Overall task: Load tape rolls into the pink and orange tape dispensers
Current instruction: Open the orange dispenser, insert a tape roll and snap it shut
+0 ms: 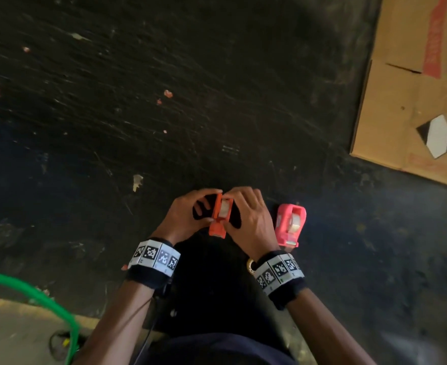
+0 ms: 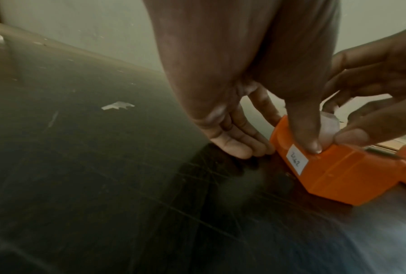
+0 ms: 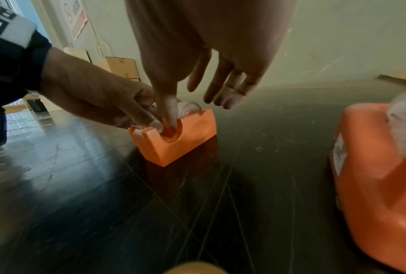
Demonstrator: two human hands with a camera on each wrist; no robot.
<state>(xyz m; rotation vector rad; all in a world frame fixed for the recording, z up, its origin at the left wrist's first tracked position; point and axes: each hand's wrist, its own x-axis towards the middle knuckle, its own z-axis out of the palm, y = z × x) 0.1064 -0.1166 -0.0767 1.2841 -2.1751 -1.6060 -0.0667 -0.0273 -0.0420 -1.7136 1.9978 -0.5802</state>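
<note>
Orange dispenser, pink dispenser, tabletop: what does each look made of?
Orange dispenser: moulded plastic, smooth and semi-matte, going by its uniform colour and rounded edges.
Pink dispenser: likely the same kind of plastic, with a light sheen; blurred.
Tabletop: hard dark surface, glossy, reflects light, heavily scratched; wood or laminate, cannot tell which.

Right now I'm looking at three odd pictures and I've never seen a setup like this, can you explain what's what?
No machine here: a person works with bare hands, wearing cameras. The head view looks down on a dark table; the other two look along each wrist, and both wrists carry black-and-white marker bands. The left hand holds the orange tape dispenser steady while the right hand presses its thumb on the tape roll sitting in it. The pink tape dispenser stands to the right, already holding a roll. A cardboard box lies at the far right.
</note>
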